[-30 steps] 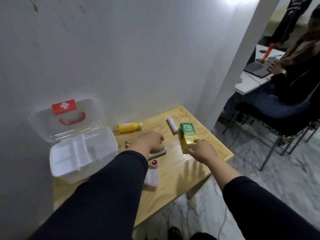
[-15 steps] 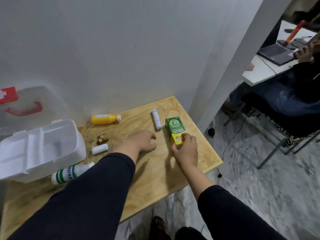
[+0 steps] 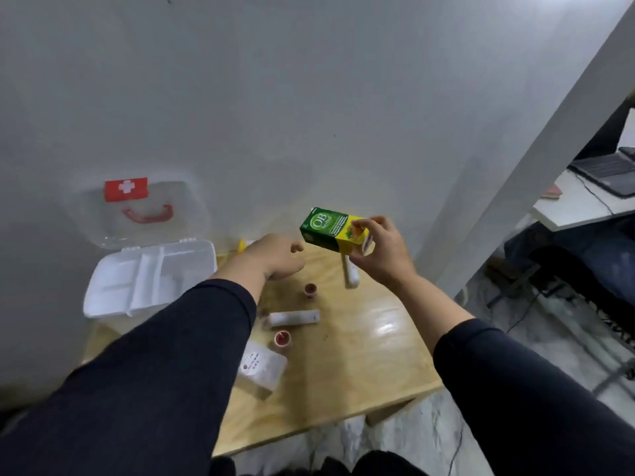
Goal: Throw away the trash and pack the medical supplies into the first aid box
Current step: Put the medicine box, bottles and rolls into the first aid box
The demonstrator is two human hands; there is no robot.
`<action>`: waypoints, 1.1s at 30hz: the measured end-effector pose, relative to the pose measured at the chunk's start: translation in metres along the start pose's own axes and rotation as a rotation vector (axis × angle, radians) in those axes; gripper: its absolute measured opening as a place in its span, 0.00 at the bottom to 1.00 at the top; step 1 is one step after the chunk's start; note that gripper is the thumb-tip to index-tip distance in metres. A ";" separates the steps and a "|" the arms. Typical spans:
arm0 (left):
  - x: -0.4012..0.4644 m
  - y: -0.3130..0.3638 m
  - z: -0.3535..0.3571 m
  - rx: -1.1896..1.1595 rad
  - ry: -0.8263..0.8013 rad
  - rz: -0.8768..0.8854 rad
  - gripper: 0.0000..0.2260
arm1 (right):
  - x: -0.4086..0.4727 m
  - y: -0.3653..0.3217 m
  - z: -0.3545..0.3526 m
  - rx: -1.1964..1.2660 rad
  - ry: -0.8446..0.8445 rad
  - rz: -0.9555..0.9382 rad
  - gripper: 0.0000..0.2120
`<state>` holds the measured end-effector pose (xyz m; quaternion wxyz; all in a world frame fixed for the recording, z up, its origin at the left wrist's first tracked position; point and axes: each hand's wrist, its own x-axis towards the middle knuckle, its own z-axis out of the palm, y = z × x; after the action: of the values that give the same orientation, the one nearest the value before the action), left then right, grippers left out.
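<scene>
The first aid box (image 3: 151, 280) sits open at the left of the frame, on the left end of the wooden table (image 3: 360, 359) and against the white wall. Its white base carries a divided tray with several compartments. Its clear lid (image 3: 137, 214) stands up against the wall, with a red handle and a red label showing a white cross.

Just right of the frame's centre, the right hand (image 3: 385, 252) holds a medicine carton (image 3: 335, 230) above the table, fingers and thumb closed on its yellow end. The carton is green and yellow, tilted, and reads "OB herbal" in a white oval; the smaller print is too blurred to read.

The left hand (image 3: 275, 255) hovers at mid-frame, just left of the carton, loosely curled with nothing visibly in it. Behind it a sliver of a yellow bottle (image 3: 242, 245) shows.

Below the hands, on the table, lie a white tube (image 3: 293, 317) on its side, two small red-topped caps or jars (image 3: 282, 338) and another white tube (image 3: 352, 274) partly hidden under the right hand. A white packet (image 3: 263, 367) with red markings lies at lower centre, beside the dark left sleeve (image 3: 154, 372); its writing is illegible.

At the far right edge, a laptop (image 3: 608, 168) rests on a white desk.
</scene>
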<state>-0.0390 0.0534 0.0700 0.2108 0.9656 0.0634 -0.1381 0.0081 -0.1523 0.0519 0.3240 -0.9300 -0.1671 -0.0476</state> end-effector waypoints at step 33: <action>-0.091 -0.258 0.001 0.215 0.122 -0.239 0.39 | 0.029 -0.212 0.238 -0.255 -0.580 -0.187 0.23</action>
<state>-0.1731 0.2805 -0.0046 0.0841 0.9748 0.1753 -0.1094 -0.0417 0.1593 -0.0050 0.1382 -0.9186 -0.3295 0.1690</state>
